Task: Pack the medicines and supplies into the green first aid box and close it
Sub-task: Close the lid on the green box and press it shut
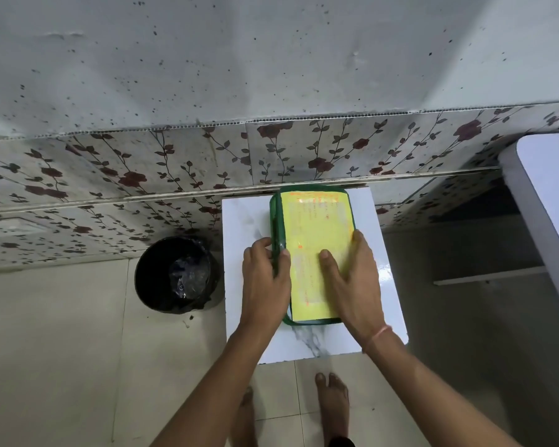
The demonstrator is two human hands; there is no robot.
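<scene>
- The box (pixel 313 256) lies lid-down on the counter (pixel 239 221), its far end at 12 o'clock by the wall.
- Left hand (pixel 265 272) grips the 9 o'clock edge; right hand (pixel 352 279) presses flat, grasping nothing.
- Uneven pressure could leave the lid unlatched.
- A hard push could slide the box on the glossy counter.
</scene>
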